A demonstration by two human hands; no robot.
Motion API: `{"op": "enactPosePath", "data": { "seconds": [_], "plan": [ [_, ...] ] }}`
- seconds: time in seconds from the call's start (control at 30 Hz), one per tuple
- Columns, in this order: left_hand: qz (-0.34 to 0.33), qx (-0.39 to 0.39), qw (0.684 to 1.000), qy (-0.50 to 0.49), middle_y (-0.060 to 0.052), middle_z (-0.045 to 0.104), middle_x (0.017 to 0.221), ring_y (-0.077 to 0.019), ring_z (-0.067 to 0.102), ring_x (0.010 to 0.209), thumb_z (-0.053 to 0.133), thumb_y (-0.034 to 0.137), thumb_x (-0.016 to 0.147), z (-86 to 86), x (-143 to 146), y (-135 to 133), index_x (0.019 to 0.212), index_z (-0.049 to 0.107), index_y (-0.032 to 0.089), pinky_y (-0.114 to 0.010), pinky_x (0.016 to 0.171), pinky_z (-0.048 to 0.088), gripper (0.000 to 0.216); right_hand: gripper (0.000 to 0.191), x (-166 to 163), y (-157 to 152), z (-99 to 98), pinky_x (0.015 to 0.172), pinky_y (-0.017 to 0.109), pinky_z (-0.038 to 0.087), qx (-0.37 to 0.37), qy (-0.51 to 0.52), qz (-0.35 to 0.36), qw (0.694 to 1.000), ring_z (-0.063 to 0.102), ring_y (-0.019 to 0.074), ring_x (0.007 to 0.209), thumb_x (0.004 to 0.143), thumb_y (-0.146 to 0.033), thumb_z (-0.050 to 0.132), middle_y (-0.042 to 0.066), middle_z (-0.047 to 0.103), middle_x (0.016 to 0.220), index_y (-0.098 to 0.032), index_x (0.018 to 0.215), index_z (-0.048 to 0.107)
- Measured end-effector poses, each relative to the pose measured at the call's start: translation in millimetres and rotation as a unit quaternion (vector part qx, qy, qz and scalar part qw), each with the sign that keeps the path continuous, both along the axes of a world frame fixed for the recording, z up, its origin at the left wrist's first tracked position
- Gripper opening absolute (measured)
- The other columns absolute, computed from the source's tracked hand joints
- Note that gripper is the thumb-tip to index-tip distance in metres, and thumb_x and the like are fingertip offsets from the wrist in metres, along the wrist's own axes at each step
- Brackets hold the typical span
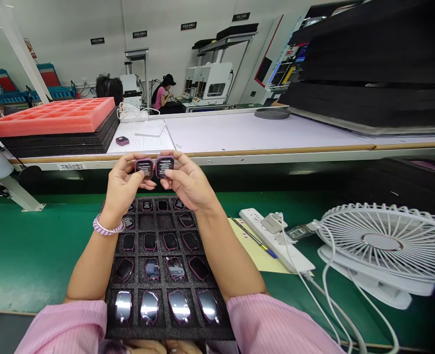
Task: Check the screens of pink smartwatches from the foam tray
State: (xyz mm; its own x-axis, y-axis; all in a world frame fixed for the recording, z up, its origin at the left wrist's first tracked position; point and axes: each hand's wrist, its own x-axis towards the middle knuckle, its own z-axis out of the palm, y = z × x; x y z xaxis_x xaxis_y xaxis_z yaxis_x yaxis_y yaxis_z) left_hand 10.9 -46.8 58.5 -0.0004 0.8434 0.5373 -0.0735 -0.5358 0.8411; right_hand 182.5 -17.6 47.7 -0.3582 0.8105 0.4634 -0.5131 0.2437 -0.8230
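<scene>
My left hand (123, 184) grips a smartwatch case (145, 168) with a purple rim and lines of white text on its dark screen. Beside it, my right hand (188, 182) pinches a second smartwatch case (165, 166) with similar text. The two are held up side by side, thumbs over their screens. Below my hands lies a black foam tray (138, 284) with rows of more watch cases (150, 241) in its pockets. Two pockets in the second row hold nothing. Some screens in the tray show text; others are dark or reflect light.
A white power strip (276, 241), a pen (256, 239) on yellow paper and a white fan (383, 241) stand to the right, with loose cables. On the shelf ahead are pink foam trays (58, 115), a single watch case (122, 140) and a black stack (372, 73). A person (162, 93) sits far back.
</scene>
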Motion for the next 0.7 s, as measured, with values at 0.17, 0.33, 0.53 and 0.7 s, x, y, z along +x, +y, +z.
{"op": "enactPosePath", "data": {
  "seconds": [0.17, 0.33, 0.53, 0.7],
  "plan": [
    [-0.001, 0.000, 1.000, 0.004, -0.002, 0.073, 0.103, -0.0111, 0.073, 0.060, 0.067, 0.023, 0.081, 0.2, 1.0, -0.5, 0.113, 0.060, 0.020, -0.021, 0.060, 0.066, 0.032, 0.048, -0.4, 0.6, -0.8, 0.056, 0.025, 0.044, 0.004, -0.004, -0.009, 1.000, 0.051, 0.0089, 0.063, 0.080, -0.034, 0.083, 0.000, 0.062, 0.093, -0.021, 0.118, 0.058],
    [-0.011, 0.007, 1.000, -0.003, -0.002, 0.073, 0.102, -0.0113, 0.074, 0.060, 0.067, 0.021, 0.081, 0.1, 1.2, -0.7, 0.113, 0.060, 0.020, -0.020, 0.060, 0.067, 0.032, 0.048, -0.2, 0.0, -0.7, 0.057, 0.025, 0.044, 0.009, -0.005, -0.016, 1.000, 0.049, 0.0084, 0.063, 0.081, -0.036, 0.085, 0.001, 0.061, 0.095, -0.020, 0.118, 0.058],
    [-0.023, 0.014, 1.000, -0.011, 0.000, 0.073, 0.101, -0.0115, 0.075, 0.060, 0.070, 0.021, 0.079, -1.6, 1.3, 1.2, 0.112, 0.060, 0.020, -0.020, 0.060, 0.067, 0.034, 0.050, 0.9, -0.7, -0.4, 0.059, 0.025, 0.045, 0.013, -0.011, -0.009, 1.000, 0.050, 0.0085, 0.064, 0.077, -0.029, 0.084, 0.000, 0.060, 0.095, -0.021, 0.119, 0.058],
    [-0.023, 0.021, 0.999, -0.015, 0.001, 0.072, 0.100, -0.0121, 0.075, 0.060, 0.073, 0.021, 0.081, -1.6, 1.2, 0.8, 0.112, 0.061, 0.020, -0.019, 0.059, 0.067, 0.033, 0.051, 0.6, 0.1, -1.7, 0.059, 0.024, 0.045, 0.013, -0.006, -0.004, 1.000, 0.050, 0.0089, 0.065, 0.077, -0.028, 0.085, 0.000, 0.062, 0.098, -0.022, 0.119, 0.058]
  ]
}}
